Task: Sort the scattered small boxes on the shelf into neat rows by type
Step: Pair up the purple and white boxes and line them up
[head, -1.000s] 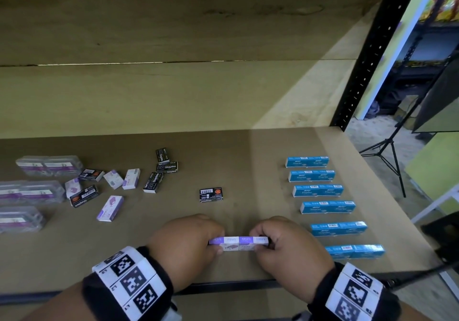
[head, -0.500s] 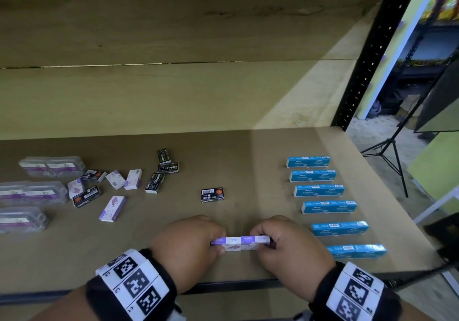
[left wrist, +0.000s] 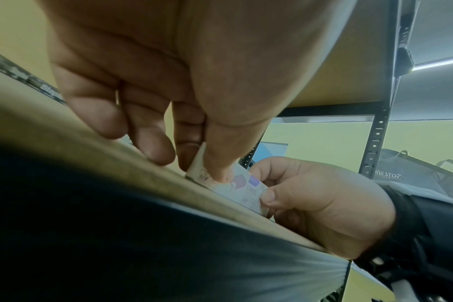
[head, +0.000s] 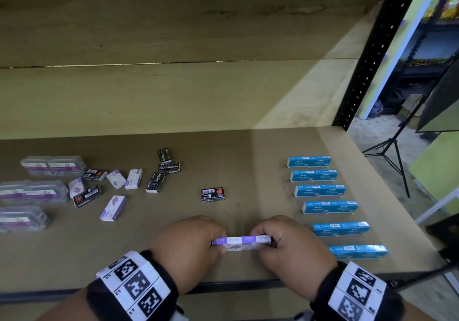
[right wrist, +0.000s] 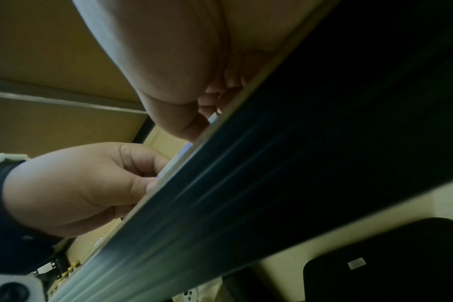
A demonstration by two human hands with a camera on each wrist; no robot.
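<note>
Left hand (head: 190,243): curled over the left end of the purple-and-white staple boxes (head: 241,243); in the left wrist view that end is pinched between thumb and fingers (left wrist: 189,141).
Right hand (head: 293,243): closed on the right end of the same boxes, which are pinched between thumb and curled fingers.
Purple-and-white staple boxes: two are seen set end to end in a line, held between both hands low over the front part of the shelf (head: 223,166), near its front edge; contact with the board cannot be told.
Blue staple boxes (head: 320,190): six are laid in a column on the right of the shelf, each lying crosswise and apart from the next.
Black staple box (head: 212,194): one lies alone at mid-shelf, beyond the hands.
Scattered boxes (head: 129,179): black and purple-white ones are strewn at the left.
Clear plastic cases (head: 37,191): three are placed at the far left.
</note>
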